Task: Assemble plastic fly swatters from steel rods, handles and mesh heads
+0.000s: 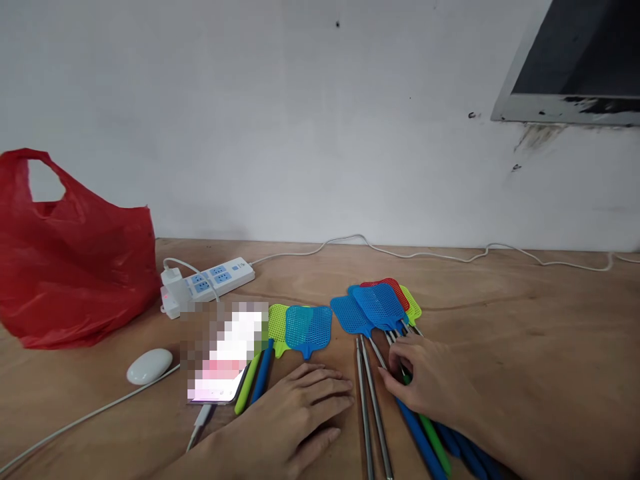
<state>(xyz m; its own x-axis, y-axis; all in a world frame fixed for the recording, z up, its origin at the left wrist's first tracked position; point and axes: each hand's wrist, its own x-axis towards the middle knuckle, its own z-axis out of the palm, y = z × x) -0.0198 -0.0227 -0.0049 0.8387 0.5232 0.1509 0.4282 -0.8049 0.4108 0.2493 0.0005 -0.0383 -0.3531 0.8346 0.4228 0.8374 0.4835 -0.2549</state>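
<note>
My left hand lies flat on the wooden table, fingers stretched out, holding nothing, just below a blue swatter head and a yellow-green one. My right hand rests on a bundle of fly swatters, its fingertips curled onto their metal rods and coloured handles. The pile's blue, red and yellow-green heads fan out above that hand. Two bare metal rods lie between my hands.
A red plastic bag sits at the far left. A white power strip with a cable lies by the wall. A white oval device, a phone on a cable, and green and blue handles lie left of my left hand.
</note>
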